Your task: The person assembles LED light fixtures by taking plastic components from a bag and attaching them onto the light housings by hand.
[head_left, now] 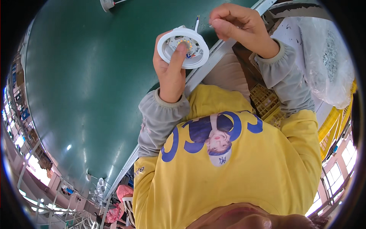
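Note:
My left hand [169, 78] grips a round white downlight [193, 41] over the green bench. Its thumb presses on the LED circuit board inside the ring, and the fingers wrap behind the housing, partly hidden. A short white cable [197, 26] with bare coloured wire ends sticks out at the far side of the housing. To the right, beyond the bench edge and apart from the downlight, my right hand [244, 30] is closed in a pinch. A tiny pale tip shows at its fingertips, too small to name.
The green bench [91, 76] has a metal edge rail running beside me. Another white lamp [107, 4] lies at its far end, and several lamps [100, 185] stand lower left. On my right are a clear plastic bag [328, 61] of small metal pieces and yellow crates [265, 100].

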Demonstrator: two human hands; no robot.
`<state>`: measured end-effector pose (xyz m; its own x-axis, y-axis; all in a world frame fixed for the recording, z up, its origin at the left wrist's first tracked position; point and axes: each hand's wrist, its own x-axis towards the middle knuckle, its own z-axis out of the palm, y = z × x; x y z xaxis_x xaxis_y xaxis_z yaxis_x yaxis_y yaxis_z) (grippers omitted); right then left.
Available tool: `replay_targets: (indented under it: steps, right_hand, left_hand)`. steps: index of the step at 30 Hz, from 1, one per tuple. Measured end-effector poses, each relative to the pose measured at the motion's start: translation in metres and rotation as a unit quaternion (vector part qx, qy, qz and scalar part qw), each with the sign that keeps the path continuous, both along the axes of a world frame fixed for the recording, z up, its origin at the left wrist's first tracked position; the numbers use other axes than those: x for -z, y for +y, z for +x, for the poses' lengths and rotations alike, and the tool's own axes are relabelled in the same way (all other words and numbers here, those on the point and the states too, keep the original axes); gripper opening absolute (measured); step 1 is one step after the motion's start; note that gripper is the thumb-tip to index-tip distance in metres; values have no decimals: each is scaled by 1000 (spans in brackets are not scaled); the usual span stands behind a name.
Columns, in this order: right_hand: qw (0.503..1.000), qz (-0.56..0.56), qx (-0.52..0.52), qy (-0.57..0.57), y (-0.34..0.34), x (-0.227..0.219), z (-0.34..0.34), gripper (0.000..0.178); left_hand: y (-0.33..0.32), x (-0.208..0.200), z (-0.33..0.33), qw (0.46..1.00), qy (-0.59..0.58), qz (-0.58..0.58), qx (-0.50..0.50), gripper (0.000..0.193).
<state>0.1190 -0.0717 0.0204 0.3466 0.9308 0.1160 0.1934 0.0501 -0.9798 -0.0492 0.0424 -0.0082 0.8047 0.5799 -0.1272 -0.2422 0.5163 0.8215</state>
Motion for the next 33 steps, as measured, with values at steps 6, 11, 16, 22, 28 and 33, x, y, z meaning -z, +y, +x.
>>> replay_targets:
  steps: [6,11,16,22,28,33]
  right_hand:
    - [1000,-5,2,7,3,-1,-2,5]
    - [996,-1,-5,84,4,-7,-8,11]
    - [993,14,40,-113,3,22,1,19]
    - [990,-4,51,-129,-1,18,-4,19]
    - [995,6,30,-94,4,18,-2,17]
    - [997,49,12,-53,-7,8,-10,14]
  left_hand:
    - [-3,1,2,1000,-12,1,-1,32]
    - [-1,2,-2,999,-9,22,-24,39]
    - [-6,1,-5,1000,-19,-8,9,51]
    - [-8,-4,-2,997,-15,-24,66,46]
    - [-4,-8,-2,994,-23,-29,107,45]
    - [-13,-5,-8,995,-9,60,75,43]
